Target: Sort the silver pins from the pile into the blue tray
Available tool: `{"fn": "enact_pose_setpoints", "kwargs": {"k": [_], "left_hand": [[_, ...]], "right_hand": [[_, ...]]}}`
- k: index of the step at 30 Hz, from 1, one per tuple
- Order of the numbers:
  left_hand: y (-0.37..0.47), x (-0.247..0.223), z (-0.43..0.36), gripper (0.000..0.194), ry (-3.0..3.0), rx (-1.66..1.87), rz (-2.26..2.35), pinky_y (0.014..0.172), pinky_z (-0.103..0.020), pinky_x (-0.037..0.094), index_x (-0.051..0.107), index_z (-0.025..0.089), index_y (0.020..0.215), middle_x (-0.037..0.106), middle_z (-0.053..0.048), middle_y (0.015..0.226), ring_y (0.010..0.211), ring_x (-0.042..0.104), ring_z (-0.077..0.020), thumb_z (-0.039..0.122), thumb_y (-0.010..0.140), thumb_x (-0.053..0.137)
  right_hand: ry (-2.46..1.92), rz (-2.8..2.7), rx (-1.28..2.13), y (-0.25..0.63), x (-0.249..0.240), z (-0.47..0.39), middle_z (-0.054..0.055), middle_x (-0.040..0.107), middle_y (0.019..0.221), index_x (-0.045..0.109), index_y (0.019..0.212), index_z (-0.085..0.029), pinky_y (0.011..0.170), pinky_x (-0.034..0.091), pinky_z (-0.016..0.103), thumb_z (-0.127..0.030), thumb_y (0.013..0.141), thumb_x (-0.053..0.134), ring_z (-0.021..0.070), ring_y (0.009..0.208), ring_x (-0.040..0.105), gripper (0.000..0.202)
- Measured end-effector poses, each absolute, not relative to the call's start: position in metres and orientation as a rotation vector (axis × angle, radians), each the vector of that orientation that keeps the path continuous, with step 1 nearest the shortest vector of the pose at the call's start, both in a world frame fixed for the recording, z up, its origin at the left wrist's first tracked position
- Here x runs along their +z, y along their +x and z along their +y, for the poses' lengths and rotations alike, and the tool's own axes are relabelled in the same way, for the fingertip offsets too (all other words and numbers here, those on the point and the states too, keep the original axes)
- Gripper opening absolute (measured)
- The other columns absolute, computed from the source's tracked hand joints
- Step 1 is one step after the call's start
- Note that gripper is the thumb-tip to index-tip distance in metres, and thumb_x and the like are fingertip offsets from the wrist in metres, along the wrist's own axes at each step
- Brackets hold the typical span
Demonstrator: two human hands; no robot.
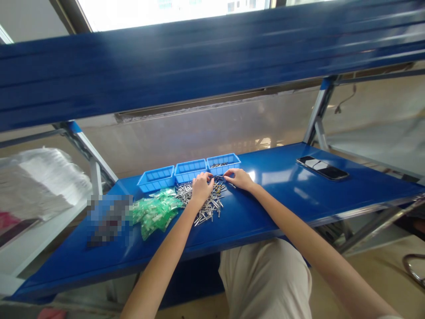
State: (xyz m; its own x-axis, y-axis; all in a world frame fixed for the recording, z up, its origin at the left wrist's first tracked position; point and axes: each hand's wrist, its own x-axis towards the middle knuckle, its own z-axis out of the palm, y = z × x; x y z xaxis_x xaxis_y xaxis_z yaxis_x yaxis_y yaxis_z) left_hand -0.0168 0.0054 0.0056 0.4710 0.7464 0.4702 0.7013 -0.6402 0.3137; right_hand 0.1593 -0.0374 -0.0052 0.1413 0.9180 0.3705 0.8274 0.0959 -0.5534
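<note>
A loose pile of thin metal pins [208, 209], mostly silver with a few brass-coloured ones, lies on the blue table. Over the pile's upper part, my left hand [202, 188] is closed with fingers curled toward the thumb; what it holds is too small to make out. At the pile's right edge, my right hand [241, 179] pinches a thin metal pin between thumb and fingers, its tips pointing at my left hand. Just behind both hands stand three blue bins: the right bin [229, 159] has some dark pins in it, beside the middle bin [191, 168] and left bin [156, 178].
Green plastic bags [156, 212] lie left of the pile, near a blurred-out patch [111, 219]. A phone [322, 168] rests on the table's right side. A blue shelf [212, 62] spans above on slanted metal supports. White wrapped material [43, 181] sits at far left.
</note>
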Motion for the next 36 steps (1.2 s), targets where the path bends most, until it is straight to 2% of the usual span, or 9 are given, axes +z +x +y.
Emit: {"fn": "enact_pose_setpoints", "kwargs": {"k": [4, 11, 15, 22, 28, 36], "left_hand": [[-0.016, 0.005, 0.006, 0.023, 2.662, 0.911, 1.228, 0.076, -0.032, 0.037, 0.057, 0.022, 0.101, 0.060, -0.003, 0.082, 0.083, 0.054, -0.0182, 0.028, 0.081, 0.048], [-0.016, 0.006, 0.006, 0.022, 2.688, 0.949, 1.201, 0.077, -0.032, 0.035, 0.064, 0.023, 0.083, 0.059, -0.003, 0.084, 0.084, 0.053, -0.0179, 0.031, 0.085, 0.044], [-0.015, 0.007, 0.005, 0.020, 2.688, 0.941, 1.191, 0.078, -0.032, 0.036, 0.064, 0.022, 0.083, 0.059, -0.003, 0.085, 0.083, 0.054, -0.0175, 0.032, 0.083, 0.047], [-0.014, 0.011, 0.001, 0.024, 2.686, 0.945, 1.201, 0.078, -0.031, 0.035, 0.063, 0.023, 0.084, 0.059, -0.003, 0.086, 0.083, 0.054, -0.0171, 0.031, 0.086, 0.041], [-0.015, 0.011, 0.000, 0.023, 2.657, 1.017, 1.198, 0.078, -0.031, 0.035, 0.062, 0.023, 0.084, 0.058, -0.003, 0.087, 0.083, 0.054, -0.0175, 0.031, 0.086, 0.041], [-0.013, 0.008, 0.003, 0.020, 2.671, 1.020, 1.193, 0.077, -0.031, 0.036, 0.064, 0.022, 0.082, 0.057, -0.003, 0.086, 0.082, 0.054, -0.0167, 0.030, 0.084, 0.045]], "right_hand": [[-1.636, -1.727, 0.230, 0.158, -0.007, -0.035, 0.002, 0.067, 0.085, 0.066, 0.083, -0.022, 0.057, 0.040, 0.023, -0.036, 0.076, 0.054, 0.0133, 0.063, 0.056, 0.021], [-1.469, -1.744, 0.328, 0.154, -0.006, -0.034, 0.003, 0.066, 0.081, 0.065, 0.085, -0.018, 0.058, 0.041, 0.025, -0.037, 0.077, 0.053, 0.0111, 0.057, 0.052, 0.024], [-1.413, -1.688, 0.363, 0.152, -0.004, -0.035, 0.005, 0.066, 0.080, 0.065, 0.083, -0.017, 0.059, 0.042, 0.026, -0.039, 0.076, 0.054, 0.0113, 0.058, 0.053, 0.026], [-1.337, -1.510, 0.520, 0.150, -0.006, -0.030, 0.007, 0.062, 0.080, 0.064, 0.079, -0.013, 0.047, 0.041, 0.023, -0.051, 0.072, 0.053, 0.0086, 0.049, 0.050, 0.040], [-1.356, -1.559, 0.480, 0.149, -0.005, -0.033, 0.006, 0.062, 0.077, 0.066, 0.077, -0.014, 0.048, 0.039, 0.023, -0.047, 0.064, 0.063, 0.0078, 0.048, 0.046, 0.036], [-1.333, -1.449, 0.507, 0.148, 0.001, -0.037, 0.006, 0.065, 0.075, 0.067, 0.075, -0.013, 0.045, 0.035, 0.022, -0.046, 0.065, 0.062, 0.0072, 0.047, 0.044, 0.035]]}}
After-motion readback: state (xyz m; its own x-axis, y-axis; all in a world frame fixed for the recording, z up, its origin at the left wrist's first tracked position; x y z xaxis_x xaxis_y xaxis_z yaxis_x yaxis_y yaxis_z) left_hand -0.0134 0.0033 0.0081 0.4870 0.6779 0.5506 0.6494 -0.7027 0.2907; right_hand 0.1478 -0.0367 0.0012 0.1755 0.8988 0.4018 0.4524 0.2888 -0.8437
